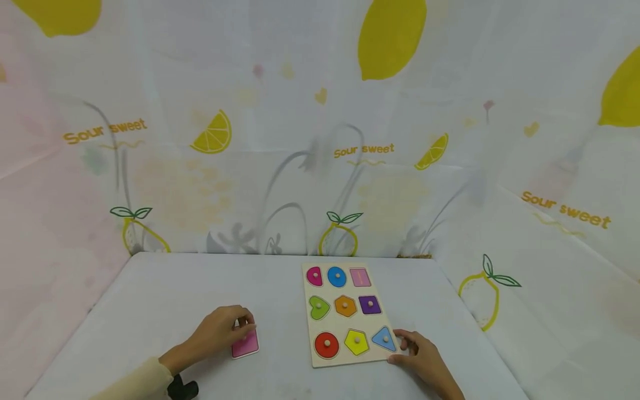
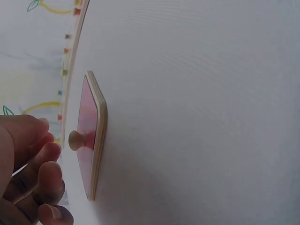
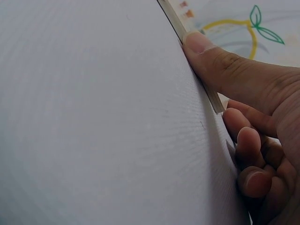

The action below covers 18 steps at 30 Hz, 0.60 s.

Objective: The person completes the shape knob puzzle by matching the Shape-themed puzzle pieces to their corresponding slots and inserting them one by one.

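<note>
A pink square puzzle piece (image 1: 246,345) with a wooden knob lies flat on the table, left of the puzzle board. Over it hovers my left hand (image 1: 220,331), its fingers loosely bent. In the left wrist view, a gap separates those fingers from the knob (image 2: 75,140). The pale wooden puzzle board (image 1: 336,325) carries several coloured knobbed shapes in three rows; its top right pink square (image 1: 360,277) shows no knob. My right hand (image 1: 422,361) grips the board's near right corner, thumb (image 3: 220,65) on the near edge, other fingers curled by the side.
A white table (image 1: 190,278) spreads under everything. Behind and beside it hangs a white cloth (image 1: 280,189) printed with lemons and words. A black strap or device (image 1: 182,388) sits at my left wrist.
</note>
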Motion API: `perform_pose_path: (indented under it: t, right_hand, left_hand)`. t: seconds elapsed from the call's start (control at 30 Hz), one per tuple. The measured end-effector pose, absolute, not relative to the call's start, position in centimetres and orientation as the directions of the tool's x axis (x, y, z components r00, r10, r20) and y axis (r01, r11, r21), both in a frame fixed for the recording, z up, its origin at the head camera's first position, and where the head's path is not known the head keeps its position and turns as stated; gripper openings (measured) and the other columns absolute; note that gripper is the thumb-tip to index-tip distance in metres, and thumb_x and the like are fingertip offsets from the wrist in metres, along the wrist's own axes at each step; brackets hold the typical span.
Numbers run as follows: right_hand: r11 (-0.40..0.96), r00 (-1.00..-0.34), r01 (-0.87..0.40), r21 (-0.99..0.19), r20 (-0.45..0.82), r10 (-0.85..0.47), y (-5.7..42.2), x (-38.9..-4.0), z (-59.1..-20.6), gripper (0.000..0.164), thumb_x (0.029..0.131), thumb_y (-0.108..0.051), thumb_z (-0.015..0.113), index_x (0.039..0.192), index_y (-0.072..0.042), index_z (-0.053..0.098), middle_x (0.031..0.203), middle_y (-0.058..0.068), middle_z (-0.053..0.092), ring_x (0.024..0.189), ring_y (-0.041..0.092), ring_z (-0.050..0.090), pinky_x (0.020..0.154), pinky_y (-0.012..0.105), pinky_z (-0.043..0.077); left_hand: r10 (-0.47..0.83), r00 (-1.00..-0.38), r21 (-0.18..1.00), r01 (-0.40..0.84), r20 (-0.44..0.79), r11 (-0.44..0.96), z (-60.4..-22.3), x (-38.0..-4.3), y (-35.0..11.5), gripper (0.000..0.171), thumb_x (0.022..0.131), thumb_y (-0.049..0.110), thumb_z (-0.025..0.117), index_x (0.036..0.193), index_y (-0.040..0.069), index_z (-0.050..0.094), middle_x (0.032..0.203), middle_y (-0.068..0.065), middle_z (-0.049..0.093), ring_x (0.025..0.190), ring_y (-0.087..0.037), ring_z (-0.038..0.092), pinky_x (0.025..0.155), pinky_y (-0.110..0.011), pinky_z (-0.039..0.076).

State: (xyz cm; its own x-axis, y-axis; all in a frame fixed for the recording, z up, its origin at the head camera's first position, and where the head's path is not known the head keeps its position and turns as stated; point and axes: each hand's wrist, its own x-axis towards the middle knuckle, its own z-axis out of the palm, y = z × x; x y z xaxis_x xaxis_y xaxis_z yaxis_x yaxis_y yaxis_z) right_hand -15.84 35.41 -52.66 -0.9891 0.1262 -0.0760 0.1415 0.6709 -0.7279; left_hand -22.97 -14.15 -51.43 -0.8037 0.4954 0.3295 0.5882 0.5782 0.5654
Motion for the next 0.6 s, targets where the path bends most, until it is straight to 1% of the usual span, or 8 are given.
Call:
perform_pose_path:
  t: [0.13,0.37,0.5,0.6]
  right_hand:
    - [0.67,-0.987,0.156,-0.726,-0.083,0.14,35.4,-15.7,-52.6,0.07,0.067,-0.03,0.097,0.127,-0.006,0.07,0.089,-0.001,0.054,0.072,0.016,0.044,0.06,0.026,0.034]
    - [0.672,-0.985,0.165,-0.722,-0.087,0.148,35.5,-15.9,-52.7,0.069,0.068,-0.029,0.097,0.127,-0.006,0.07,0.089,-0.002,0.054,0.073,0.016,0.043,0.062,0.027,0.034]
    - [0.671,-0.988,0.153,-0.725,-0.089,0.129,35.6,-16.1,-52.9,0.068,0.069,-0.028,0.096,0.128,-0.006,0.07,0.09,-0.002,0.054,0.072,0.015,0.043,0.061,0.026,0.034]
    - [0.674,-0.986,0.162,-0.721,-0.094,0.137,35.5,-16.0,-52.8,0.069,0.069,-0.03,0.096,0.128,-0.006,0.07,0.089,-0.001,0.054,0.073,0.016,0.043,0.061,0.027,0.033]
  left_hand:
    - [0.49,-0.811,0.569,0.579,0.321,0.585,-51.6,-22.5,-14.6,0.007,0.091,0.017,0.079,0.092,0.015,0.073,0.079,0.018,0.058,0.069,0.002,0.048,0.057,-0.022,0.044]
    - [0.51,-0.812,0.585,0.567,0.282,0.579,-52.0,-22.0,-15.1,0.009,0.091,0.023,0.08,0.089,0.02,0.071,0.076,0.019,0.055,0.066,0.003,0.046,0.056,-0.022,0.041]
    - [0.495,-0.827,0.589,0.546,0.266,0.596,-51.9,-21.8,-15.3,0.012,0.09,0.024,0.081,0.087,0.022,0.07,0.074,0.019,0.054,0.064,0.003,0.045,0.054,-0.022,0.041]
    - [0.483,-0.838,0.582,0.532,0.255,0.615,-51.8,-21.6,-15.3,0.014,0.089,0.026,0.082,0.085,0.022,0.068,0.075,0.019,0.054,0.064,0.003,0.045,0.055,-0.022,0.04]
